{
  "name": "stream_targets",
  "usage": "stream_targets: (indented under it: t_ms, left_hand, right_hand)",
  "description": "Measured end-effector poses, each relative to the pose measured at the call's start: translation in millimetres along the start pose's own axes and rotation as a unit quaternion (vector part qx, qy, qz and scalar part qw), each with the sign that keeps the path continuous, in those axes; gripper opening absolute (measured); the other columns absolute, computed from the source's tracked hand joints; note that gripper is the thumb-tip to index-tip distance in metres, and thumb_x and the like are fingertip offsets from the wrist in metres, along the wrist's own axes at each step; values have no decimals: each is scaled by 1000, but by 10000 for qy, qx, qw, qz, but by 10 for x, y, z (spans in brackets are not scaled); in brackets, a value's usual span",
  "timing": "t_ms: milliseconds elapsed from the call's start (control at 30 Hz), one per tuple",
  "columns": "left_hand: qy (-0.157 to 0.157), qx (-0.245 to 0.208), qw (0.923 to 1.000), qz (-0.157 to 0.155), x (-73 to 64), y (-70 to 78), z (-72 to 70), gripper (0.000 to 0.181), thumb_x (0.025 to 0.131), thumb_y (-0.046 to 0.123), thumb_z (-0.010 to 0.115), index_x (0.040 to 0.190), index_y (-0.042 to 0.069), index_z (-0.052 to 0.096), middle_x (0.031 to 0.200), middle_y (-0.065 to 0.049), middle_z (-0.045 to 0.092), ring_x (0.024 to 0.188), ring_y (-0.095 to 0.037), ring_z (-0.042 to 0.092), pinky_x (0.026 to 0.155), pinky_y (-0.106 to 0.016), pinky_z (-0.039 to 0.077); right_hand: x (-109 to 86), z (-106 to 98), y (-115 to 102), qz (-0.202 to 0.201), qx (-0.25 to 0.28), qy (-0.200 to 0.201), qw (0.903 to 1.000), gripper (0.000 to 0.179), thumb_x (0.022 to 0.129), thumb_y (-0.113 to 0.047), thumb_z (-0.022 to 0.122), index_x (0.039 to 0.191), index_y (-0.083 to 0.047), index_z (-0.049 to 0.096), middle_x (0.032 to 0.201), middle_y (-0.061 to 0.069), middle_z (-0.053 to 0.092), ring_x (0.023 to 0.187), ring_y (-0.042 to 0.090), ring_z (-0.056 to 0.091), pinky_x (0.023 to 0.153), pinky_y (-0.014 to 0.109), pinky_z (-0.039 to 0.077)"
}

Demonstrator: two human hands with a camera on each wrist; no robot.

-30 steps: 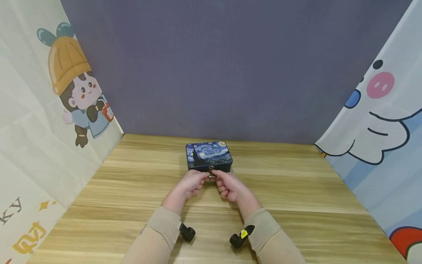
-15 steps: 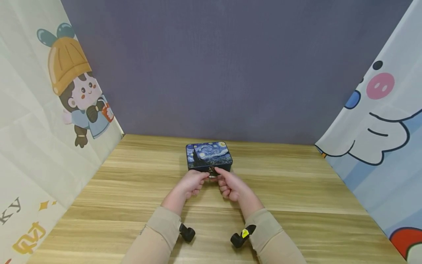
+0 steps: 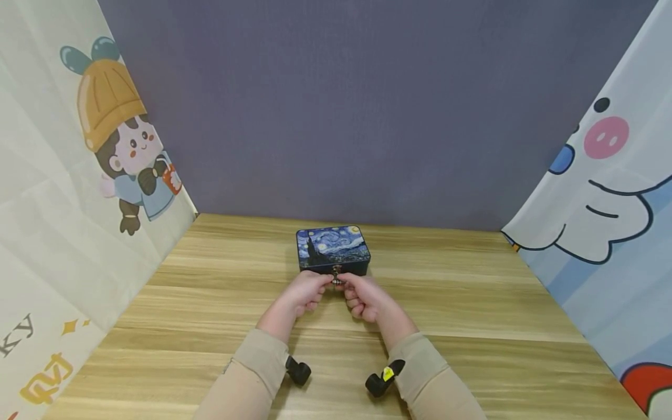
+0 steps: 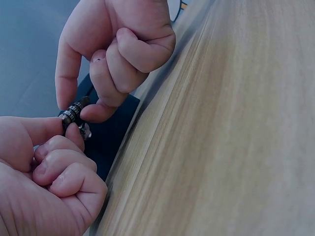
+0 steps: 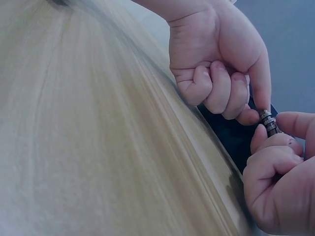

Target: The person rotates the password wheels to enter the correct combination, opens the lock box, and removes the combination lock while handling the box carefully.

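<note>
A small tin box (image 3: 333, 245) with a swirling blue night-sky picture on its lid stands shut at the middle back of the table. From the latch on its front hangs a small combination padlock (image 4: 74, 112) with ridged number dials. My left hand (image 3: 303, 291) pinches one end of the padlock between thumb and forefinger, its other fingers curled in. At the opposite end, the thumb and forefinger of my right hand (image 3: 367, 297) pinch the lock by its dials (image 5: 267, 118). Fingertips hide parts of the lock body in all views.
The wood-grain table (image 3: 210, 280) reaches back to a grey-blue partition (image 3: 336, 116). Cartoon-printed cloths hang at both sides, a capped child figure (image 3: 139, 151) on the left and a pink-snouted animal (image 3: 606, 137) on the right.
Half a second ago my right thumb was raised nearer the latch; now it is lower, back on the padlock's dials. My left hand and the tin box have stayed put.
</note>
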State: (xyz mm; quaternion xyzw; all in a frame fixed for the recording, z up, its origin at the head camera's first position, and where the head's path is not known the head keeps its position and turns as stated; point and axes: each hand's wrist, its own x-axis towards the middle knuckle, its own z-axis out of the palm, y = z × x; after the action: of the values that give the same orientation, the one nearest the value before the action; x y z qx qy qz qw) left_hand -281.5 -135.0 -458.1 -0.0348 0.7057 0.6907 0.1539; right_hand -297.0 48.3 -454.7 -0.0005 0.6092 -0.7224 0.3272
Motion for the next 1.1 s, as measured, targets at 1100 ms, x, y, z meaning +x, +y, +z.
stream_targets:
  t_ms: [1100]
  left_hand:
    - [15,25,10000,37,-56,18,23,28,103,24,57,83,4,54,56,6,32,44,-7,23,40,-22,22]
  right_hand:
    - [-22,43,24,-142,178,-23,9997,19,95,-23,60,89,-6,54,58,-10,31,43,1,24,38,16,19]
